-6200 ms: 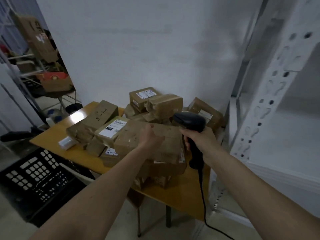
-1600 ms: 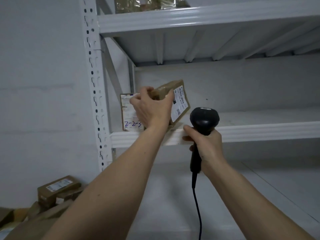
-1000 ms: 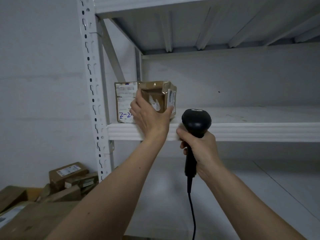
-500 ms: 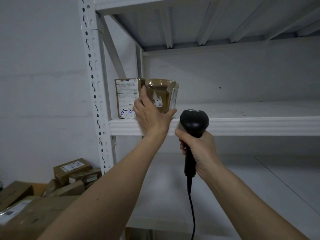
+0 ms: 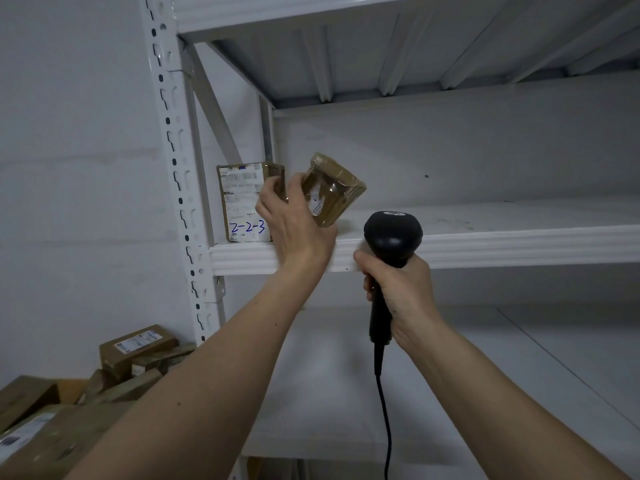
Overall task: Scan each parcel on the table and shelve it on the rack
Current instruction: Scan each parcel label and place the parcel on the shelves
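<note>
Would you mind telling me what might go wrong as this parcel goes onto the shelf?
The taped parcel is tilted in the left hand over the shelf edge; released here, it may tip off. It could also bump the standing parcel marked 2-2-3. The scanner in the right hand crowds that edge.

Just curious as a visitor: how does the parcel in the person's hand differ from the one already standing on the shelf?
The held parcel is tilted in the left hand; the shelved parcel stands upright on the shelf. The shelved parcel shows a printed label and blue handwriting; the held parcel's facing side is mostly glossy tape. Both are brown cardboard.
</note>
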The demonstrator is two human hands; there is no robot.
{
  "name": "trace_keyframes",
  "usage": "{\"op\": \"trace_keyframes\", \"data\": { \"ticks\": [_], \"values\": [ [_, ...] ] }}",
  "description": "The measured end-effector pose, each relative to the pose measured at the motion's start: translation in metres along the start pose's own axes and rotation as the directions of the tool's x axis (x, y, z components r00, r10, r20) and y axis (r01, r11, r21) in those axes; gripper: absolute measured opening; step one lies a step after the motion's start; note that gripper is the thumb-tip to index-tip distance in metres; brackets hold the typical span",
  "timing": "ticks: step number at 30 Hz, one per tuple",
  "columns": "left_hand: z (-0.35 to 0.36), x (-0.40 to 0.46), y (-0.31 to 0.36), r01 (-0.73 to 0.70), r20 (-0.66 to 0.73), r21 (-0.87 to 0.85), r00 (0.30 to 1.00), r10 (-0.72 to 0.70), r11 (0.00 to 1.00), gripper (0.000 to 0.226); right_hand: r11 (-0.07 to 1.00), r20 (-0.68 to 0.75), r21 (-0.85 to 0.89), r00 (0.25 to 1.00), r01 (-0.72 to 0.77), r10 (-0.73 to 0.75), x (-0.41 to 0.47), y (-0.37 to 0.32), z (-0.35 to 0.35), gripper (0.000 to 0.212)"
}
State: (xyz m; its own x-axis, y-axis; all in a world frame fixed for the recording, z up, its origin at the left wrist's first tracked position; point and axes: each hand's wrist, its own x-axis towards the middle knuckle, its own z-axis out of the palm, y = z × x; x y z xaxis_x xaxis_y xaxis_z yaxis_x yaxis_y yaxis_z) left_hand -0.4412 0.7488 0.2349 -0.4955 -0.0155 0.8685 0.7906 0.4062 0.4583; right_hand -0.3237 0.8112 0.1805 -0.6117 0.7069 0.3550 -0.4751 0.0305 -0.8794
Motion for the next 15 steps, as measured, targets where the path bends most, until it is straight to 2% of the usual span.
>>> {"op": "trace_keyframes", "data": {
  "ticks": [5,9,15],
  "values": [
    [-0.0016,-0.0011,0.0021,-0.120,0.046,0.101,0.992,0.115,0.988,0.080,1.000,-0.005,-0.003,1.000,-0.008,0.008,-0.0031,0.0013,-0.0012,0.022],
    [-0.0012,-0.0012,-0.0006,-0.152,0.059,0.159,0.988,0.144,0.976,0.079,1.000,0.006,-0.008,1.000,-0.015,0.015,-0.0042,0.0001,-0.0016,0.021],
    [-0.0041,-0.0029,0.0016,-0.051,0.039,-0.013,0.998,0.052,0.999,0.080,1.000,0.003,-0.004,1.000,-0.008,0.008,-0.0026,-0.0018,-0.0043,0.021]
  ]
}}
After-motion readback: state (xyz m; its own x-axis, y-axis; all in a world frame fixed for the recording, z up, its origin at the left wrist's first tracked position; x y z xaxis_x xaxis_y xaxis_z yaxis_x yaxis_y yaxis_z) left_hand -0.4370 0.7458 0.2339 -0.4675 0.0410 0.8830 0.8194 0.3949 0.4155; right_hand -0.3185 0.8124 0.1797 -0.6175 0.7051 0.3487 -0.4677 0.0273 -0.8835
